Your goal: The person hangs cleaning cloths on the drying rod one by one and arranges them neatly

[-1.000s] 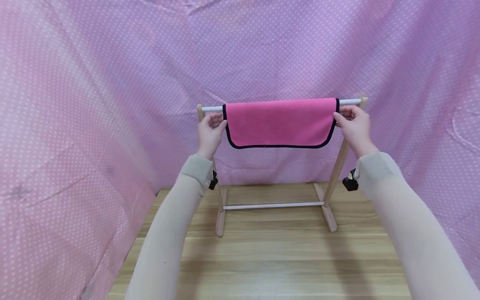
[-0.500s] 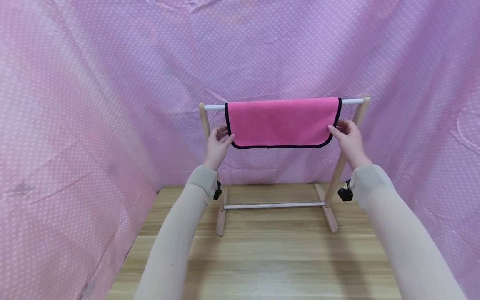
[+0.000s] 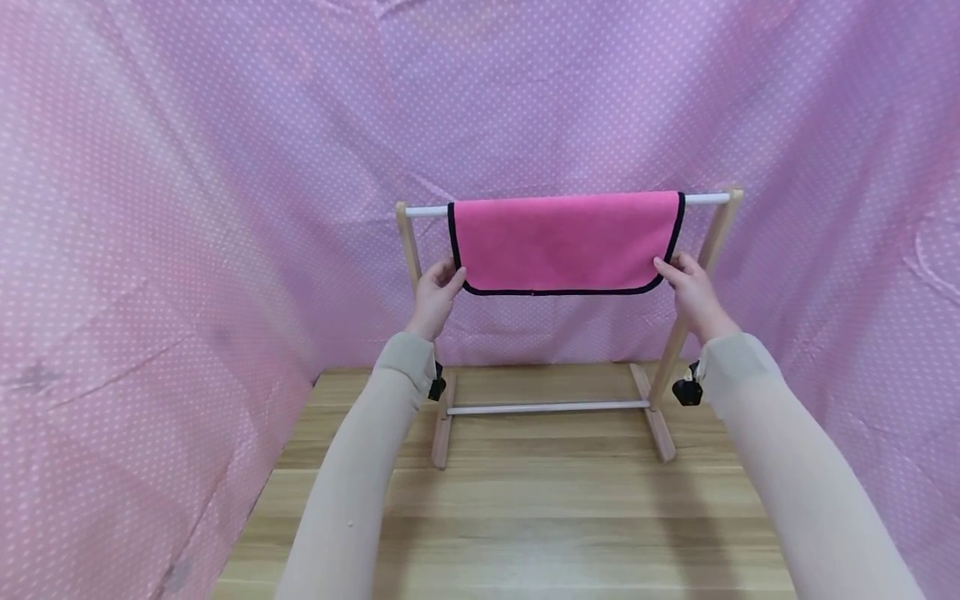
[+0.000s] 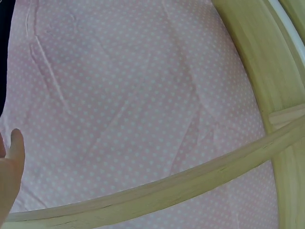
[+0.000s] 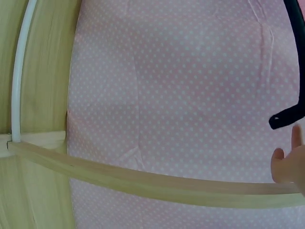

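A pink cloth with black edging hangs folded over the top white bar of a small wooden rack. My left hand is at its lower left corner, thumb on the front of the edging and fingers behind. At the lower right side, my right hand pinches the edge likewise, its thumb lying over the pink face. In the right wrist view the black edging ends just above my fingers. Only part of my left hand shows in the left wrist view.
The rack's feet stand on a wood-grain table, joined by a lower white bar. A pink dotted curtain surrounds the back and sides. Black wrist devices hang under both sleeves.
Both hands have slid down the cloth's side edges from near the bar to the lower corners, mostly in the first half second. The cloth still hangs over the bar.
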Tool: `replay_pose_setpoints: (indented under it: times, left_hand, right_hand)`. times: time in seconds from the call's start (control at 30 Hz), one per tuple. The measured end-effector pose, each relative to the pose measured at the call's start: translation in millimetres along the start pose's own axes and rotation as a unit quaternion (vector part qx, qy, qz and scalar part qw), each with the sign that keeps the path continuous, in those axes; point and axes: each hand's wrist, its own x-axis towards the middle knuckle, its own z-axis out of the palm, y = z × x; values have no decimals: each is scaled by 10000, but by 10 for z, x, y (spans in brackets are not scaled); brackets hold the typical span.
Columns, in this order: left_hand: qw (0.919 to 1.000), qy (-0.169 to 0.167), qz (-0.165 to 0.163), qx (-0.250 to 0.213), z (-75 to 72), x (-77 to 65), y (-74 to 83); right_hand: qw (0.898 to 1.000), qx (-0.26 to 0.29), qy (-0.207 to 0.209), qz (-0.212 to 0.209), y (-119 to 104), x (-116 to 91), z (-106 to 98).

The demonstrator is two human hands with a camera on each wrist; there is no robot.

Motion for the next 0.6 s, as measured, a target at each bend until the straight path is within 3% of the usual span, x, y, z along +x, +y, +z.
replay_pose_setpoints:
  times: [0.23, 0.6]
  left_hand:
    - [9984, 351, 101, -432, -14, -17, -45]
    - [9972, 634, 4, -396, 3, -86, -64]
  right_hand:
    - [9866, 1621, 134, -109, 43, -73, 80]
    - [9817, 1858, 412, -68, 85, -150, 51]
